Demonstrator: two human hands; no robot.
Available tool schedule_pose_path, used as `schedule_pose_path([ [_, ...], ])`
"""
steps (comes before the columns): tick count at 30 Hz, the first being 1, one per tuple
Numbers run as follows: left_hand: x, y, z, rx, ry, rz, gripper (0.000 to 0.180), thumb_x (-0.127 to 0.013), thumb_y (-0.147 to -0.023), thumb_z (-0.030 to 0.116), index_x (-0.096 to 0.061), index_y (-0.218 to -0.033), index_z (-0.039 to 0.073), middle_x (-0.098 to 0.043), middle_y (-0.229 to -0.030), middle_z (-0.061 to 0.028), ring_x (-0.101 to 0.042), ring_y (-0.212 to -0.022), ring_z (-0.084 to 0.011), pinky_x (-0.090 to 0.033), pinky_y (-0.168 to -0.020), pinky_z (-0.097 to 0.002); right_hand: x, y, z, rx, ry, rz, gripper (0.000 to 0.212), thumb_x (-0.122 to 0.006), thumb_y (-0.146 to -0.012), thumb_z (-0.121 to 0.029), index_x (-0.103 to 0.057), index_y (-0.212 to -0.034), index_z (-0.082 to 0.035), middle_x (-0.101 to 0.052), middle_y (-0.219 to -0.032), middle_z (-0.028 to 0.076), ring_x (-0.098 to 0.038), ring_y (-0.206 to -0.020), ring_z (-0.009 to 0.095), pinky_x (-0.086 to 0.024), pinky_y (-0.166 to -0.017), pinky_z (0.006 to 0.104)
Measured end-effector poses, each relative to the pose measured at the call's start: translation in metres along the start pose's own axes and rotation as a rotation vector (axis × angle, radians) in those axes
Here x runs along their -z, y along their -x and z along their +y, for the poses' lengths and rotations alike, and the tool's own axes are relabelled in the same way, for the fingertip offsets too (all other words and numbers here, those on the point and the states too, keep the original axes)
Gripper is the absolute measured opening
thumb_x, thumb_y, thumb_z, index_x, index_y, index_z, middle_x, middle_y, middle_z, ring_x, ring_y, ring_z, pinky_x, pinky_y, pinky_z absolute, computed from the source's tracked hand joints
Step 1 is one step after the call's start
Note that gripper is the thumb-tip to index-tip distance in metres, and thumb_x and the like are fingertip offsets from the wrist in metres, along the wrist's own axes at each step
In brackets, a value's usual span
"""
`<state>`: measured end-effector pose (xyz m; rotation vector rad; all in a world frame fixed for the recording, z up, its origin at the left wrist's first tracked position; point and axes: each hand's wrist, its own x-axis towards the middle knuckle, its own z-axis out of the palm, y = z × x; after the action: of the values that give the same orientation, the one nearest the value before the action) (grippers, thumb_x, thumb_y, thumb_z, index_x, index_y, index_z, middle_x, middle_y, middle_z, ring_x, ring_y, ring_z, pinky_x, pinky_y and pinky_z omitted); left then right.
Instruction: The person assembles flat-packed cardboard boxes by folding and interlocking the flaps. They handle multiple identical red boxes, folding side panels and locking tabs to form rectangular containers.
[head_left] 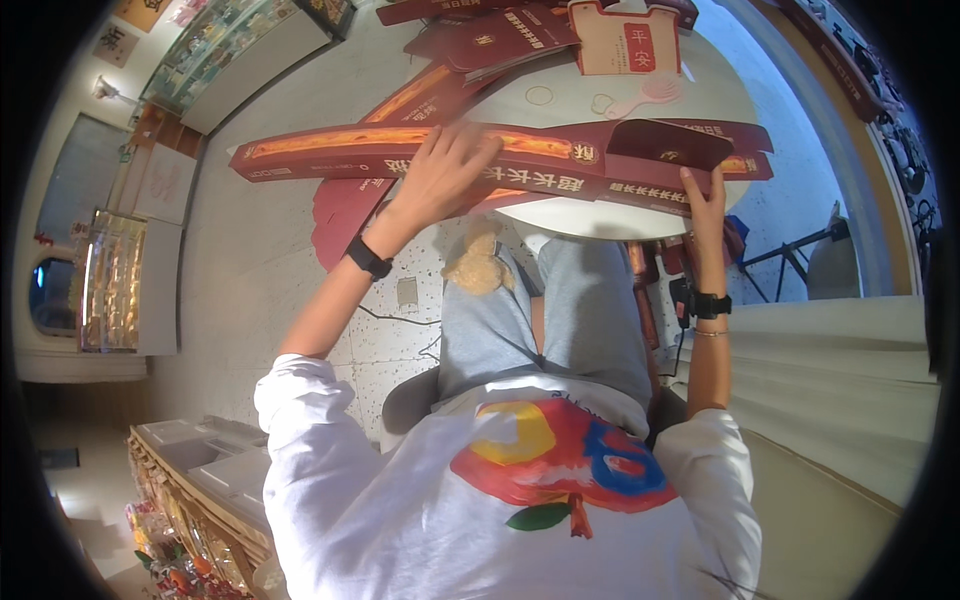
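A long, narrow maroon cardboard box with a printed bread-like strip lies across the table in front of me. Its right end has a raised dark flap. My left hand rests over the box left of its middle, fingers stretched out and slightly blurred. At the right end, my right hand grips the near side of the box beside the flap, with its fingertips at the edge. Another maroon box slants away beneath and behind the long one.
The round pale table carries flat maroon cartons, a cream card with a red panel and a pink fork-shaped piece. A scalloped maroon piece juts past the table's left edge. A black tripod stands at the right.
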<state>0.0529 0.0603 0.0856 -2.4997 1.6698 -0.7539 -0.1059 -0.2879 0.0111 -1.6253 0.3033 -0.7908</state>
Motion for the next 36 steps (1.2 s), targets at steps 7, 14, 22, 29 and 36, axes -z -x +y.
schedule_pose_path([
  [7, 0.080, -0.038, -0.031, 0.183, 0.369, -0.475, 0.087, -0.072, -0.056, 0.024, -0.047, -0.137, 0.009, -0.058, -0.122, -0.0167, -0.063, -0.095, -0.0353, -0.051, -0.081, -0.0415, 0.004, -0.003, 0.009, -0.008, -0.123, 0.017, 0.041, -0.067, -0.091, -0.018, -0.054, -0.126, 0.001, -0.061, -0.118, 0.008, -0.057, -0.105, 0.013, -0.044, -0.092, 0.0269],
  [14, 0.066, -0.054, -0.044, 0.161, 0.516, -0.744, 0.084, -0.072, -0.065, 0.033, -0.044, -0.139, 0.004, -0.063, -0.120, -0.0180, -0.062, -0.106, -0.0324, -0.049, -0.089, -0.0373, -0.006, 0.000, -0.010, 0.086, -0.399, 0.144, 0.032, -0.060, -0.095, -0.012, -0.056, -0.124, 0.000, -0.061, -0.118, 0.006, -0.056, -0.105, 0.011, -0.043, -0.091, 0.0252],
  [22, 0.027, -0.043, -0.025, 0.006, 0.428, -0.513, 0.078, -0.076, -0.071, 0.042, -0.047, -0.137, 0.010, -0.060, -0.117, -0.0172, -0.061, -0.104, -0.0341, -0.049, -0.089, -0.0421, 0.005, 0.000, 0.011, 0.072, -0.184, -0.095, 0.031, -0.062, -0.094, -0.017, -0.058, -0.120, 0.000, -0.062, -0.114, 0.003, -0.055, -0.103, 0.010, -0.041, -0.092, 0.0243],
  [29, 0.020, -0.037, -0.013, 0.067, 0.330, -0.283, 0.077, -0.076, -0.069, 0.056, -0.056, -0.130, 0.013, -0.065, -0.103, -0.0096, -0.064, -0.093, -0.0299, -0.052, -0.078, -0.0414, 0.012, 0.006, -0.002, -0.201, -0.297, -0.107, 0.032, -0.062, -0.095, -0.022, -0.057, -0.120, -0.002, -0.062, -0.111, 0.003, -0.055, -0.101, 0.010, -0.042, -0.090, 0.0250],
  [36, 0.023, -0.041, -0.010, 0.148, 0.308, -0.331, 0.080, -0.076, -0.069, 0.058, -0.055, -0.134, 0.016, -0.066, -0.097, -0.0088, -0.065, -0.088, -0.0291, -0.052, -0.074, -0.0414, 0.031, -0.005, 0.019, -0.268, -0.276, -0.169, 0.031, -0.060, -0.097, -0.019, -0.056, -0.122, -0.002, -0.062, -0.114, 0.004, -0.058, -0.102, 0.010, -0.045, -0.088, 0.0247],
])
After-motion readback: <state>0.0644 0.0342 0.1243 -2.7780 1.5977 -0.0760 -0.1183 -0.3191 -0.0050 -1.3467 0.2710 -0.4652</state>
